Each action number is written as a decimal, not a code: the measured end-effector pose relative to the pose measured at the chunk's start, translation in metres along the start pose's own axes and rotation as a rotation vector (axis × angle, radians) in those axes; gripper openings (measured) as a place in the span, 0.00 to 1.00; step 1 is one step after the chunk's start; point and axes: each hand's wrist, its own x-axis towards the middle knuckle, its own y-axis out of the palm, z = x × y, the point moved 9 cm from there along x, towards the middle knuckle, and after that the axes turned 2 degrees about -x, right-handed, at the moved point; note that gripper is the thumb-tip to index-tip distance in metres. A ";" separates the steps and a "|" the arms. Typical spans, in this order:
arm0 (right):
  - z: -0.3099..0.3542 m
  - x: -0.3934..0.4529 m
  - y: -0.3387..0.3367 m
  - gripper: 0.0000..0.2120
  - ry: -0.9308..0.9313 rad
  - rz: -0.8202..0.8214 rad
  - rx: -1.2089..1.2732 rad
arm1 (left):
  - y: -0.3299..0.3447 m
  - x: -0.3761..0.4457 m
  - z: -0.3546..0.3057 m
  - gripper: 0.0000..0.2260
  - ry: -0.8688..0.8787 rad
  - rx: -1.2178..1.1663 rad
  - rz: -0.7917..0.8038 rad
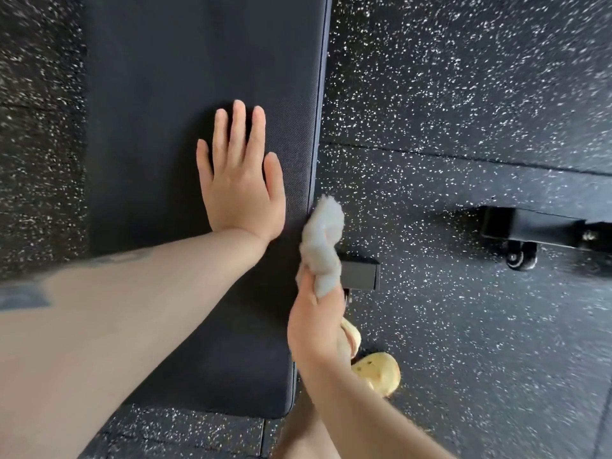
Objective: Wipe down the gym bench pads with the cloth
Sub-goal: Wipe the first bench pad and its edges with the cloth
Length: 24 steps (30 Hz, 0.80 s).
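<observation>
even, soft daylight-like illumination, moderately bright, with no hard glare. the dark bench pad (198, 77) shows a faint sheen toward its right edge and reads crisply enough for its weave to appear near the left hand (240, 180), which casts only a slight, diffuse shadow around its fingers (238, 127). the speckled floor (463, 94) is smeared by motion blur, strongest toward the upper right and right edges. wide-angle distortion bends the pad's long edge and enlarges the near forearm (99, 326), which is soft. the cloth (323, 246) is mildly blurred.
</observation>
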 end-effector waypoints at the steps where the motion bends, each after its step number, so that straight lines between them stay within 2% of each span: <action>1: -0.008 -0.010 -0.004 0.11 0.099 0.004 -0.029 | 0.001 0.000 0.000 0.24 0.002 0.008 0.014; 4: 0.000 0.027 -0.001 0.07 0.269 -0.088 -0.010 | 0.000 0.001 0.001 0.24 -0.003 -0.020 0.026; 6: 0.038 0.061 0.007 0.06 0.252 -0.108 0.020 | -0.001 0.000 0.002 0.24 -0.013 -0.059 0.021; 8: 0.062 0.069 0.012 0.07 0.155 -0.091 0.062 | -0.002 0.000 0.002 0.24 -0.021 -0.083 0.025; 10: 0.049 0.046 0.011 0.07 0.154 -0.078 0.075 | -0.001 -0.001 0.003 0.23 -0.012 -0.083 0.046; 14: -0.001 -0.001 0.005 0.04 0.327 -0.027 0.106 | 0.001 0.000 0.001 0.23 -0.004 -0.038 0.080; 17: 0.049 0.058 0.020 0.08 0.245 -0.037 0.111 | 0.005 0.000 0.003 0.24 -0.021 -0.030 0.105; 20: 0.110 0.099 0.037 0.08 0.162 -0.034 0.136 | 0.007 0.003 0.001 0.26 -0.034 0.073 0.126; 22: 0.113 0.090 0.039 0.16 0.047 -0.053 -0.008 | 0.007 0.004 0.003 0.26 -0.036 0.070 0.147; 24: 0.080 0.064 0.020 0.18 0.112 -0.130 0.058 | 0.007 0.004 0.003 0.26 -0.016 0.006 0.171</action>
